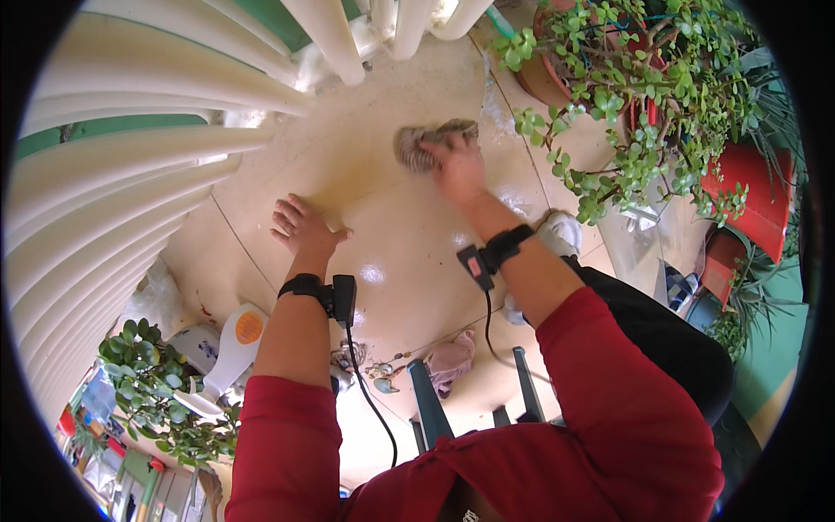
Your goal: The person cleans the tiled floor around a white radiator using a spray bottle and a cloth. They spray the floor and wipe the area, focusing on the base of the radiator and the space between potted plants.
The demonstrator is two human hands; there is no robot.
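Observation:
My right hand (460, 169) grips a crumpled striped cloth (417, 147) against the glossy tile floor (391, 228). The cloth and the fingers on it are slightly blurred. To the left, my left hand (303, 225) has its fingers spread and holds nothing; it is over the floor, and I cannot tell how much of the palm touches it. Both wrists wear black straps with small boxes and cables. A white radiator (156, 147) curves along the left side, its columns close to my left hand.
Trailing green plants in a terracotta pot (554, 72) stand at the upper right, near a red pot (750, 196). A leafy plant (143, 372) and a white plastic bottle (228, 352) are at the lower left. Below me are stool legs (427, 398) and a pink cloth (451, 359).

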